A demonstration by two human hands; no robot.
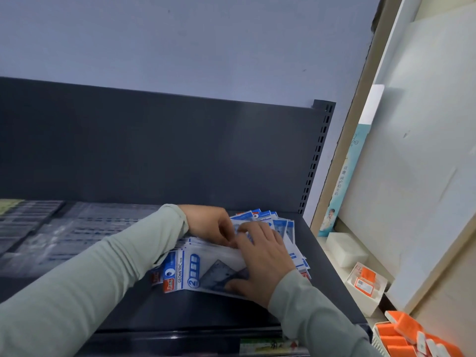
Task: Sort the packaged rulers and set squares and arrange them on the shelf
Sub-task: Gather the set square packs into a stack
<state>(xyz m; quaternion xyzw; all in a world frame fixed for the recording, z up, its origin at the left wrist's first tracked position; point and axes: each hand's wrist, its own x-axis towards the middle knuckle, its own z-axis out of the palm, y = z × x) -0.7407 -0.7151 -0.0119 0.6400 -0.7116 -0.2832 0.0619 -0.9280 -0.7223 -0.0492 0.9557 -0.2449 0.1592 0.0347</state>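
Note:
A fanned pile of blue-and-white set square packs (203, 269) lies on the dark shelf (329, 287) at its right end. The top pack reads "GEOMETRIC" and shows a clear triangle. My right hand (260, 261) lies on top of the pile, fingers spread, thumb at the pack's near edge. My left hand (208, 225) reaches in from the left, its fingers curled down onto the packs at the far side of the pile. More blue packs (270, 220) stick out behind both hands.
Clear-wrapped rulers (77, 228) lie in rows on the shelf's left part. The dark back panel (180, 150) and a slotted upright (316, 155) bound the shelf. To the right, a beige unit holds white boxes (345, 248) and orange-labelled packs (407, 333).

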